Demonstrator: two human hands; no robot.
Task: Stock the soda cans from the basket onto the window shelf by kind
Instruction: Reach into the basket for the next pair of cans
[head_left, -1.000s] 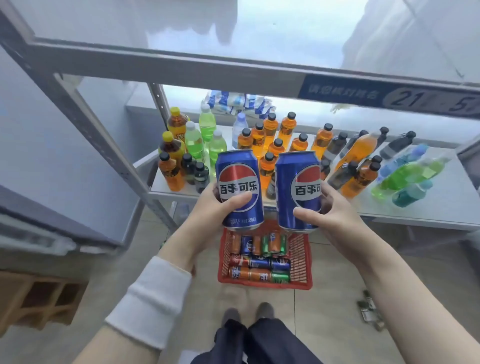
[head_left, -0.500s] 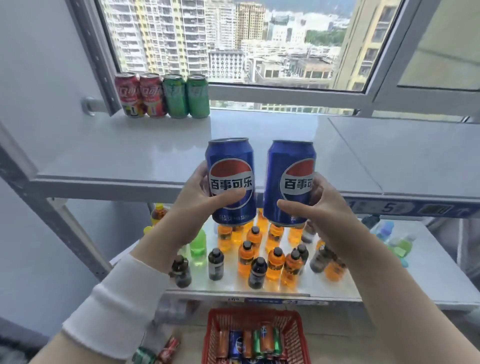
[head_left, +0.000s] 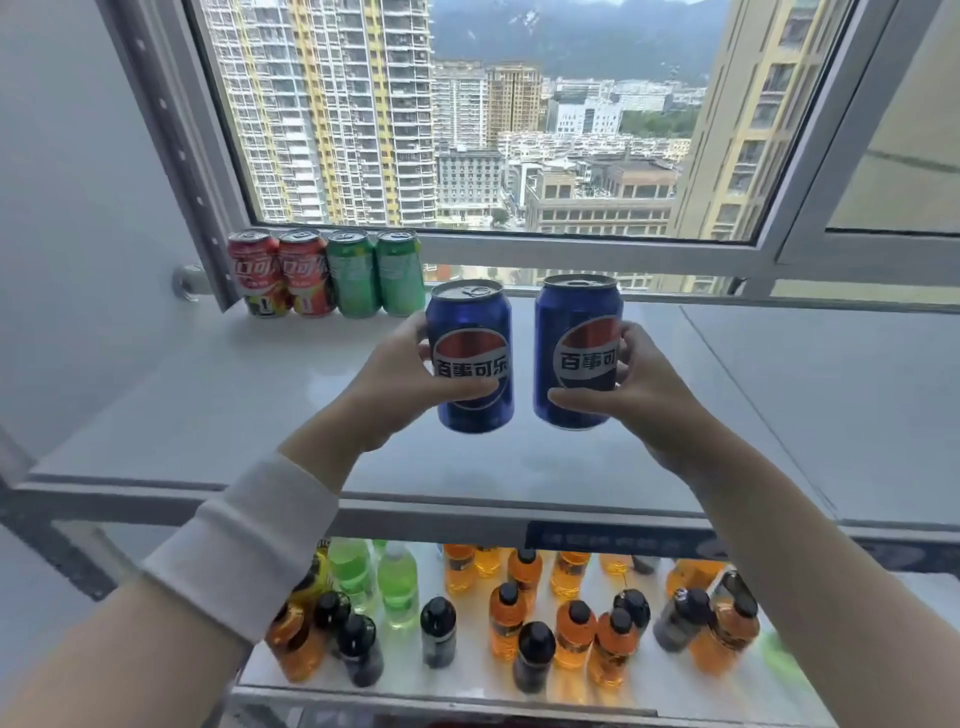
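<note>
While both blue cans hang in the air above the window shelf (head_left: 208, 405), neither is set down yet. Our left hand (head_left: 395, 384) wraps the left blue can (head_left: 470, 358), thumb across the logo and fingers curled behind it. Our right hand (head_left: 644, 395) grips the right blue can (head_left: 577, 353) the same way, thumb low on its front. Both cans are upright, just beside each other but apart, over the shelf's middle and clear of its surface.

At the shelf's back left corner, against the window frame, two red cans (head_left: 280, 273) and two green cans (head_left: 374, 273) stand in one line, kind next to kind. That line, we judge, explains our hold. Carrying a matched pair upright, one per hand, lets us put them down together along the shelf's back edge, just right of the green pair, labels facing out.

Under the shelf, a lower tier carries bottles (head_left: 571, 623) in orange, green and dark. The basket is out of view.
</note>
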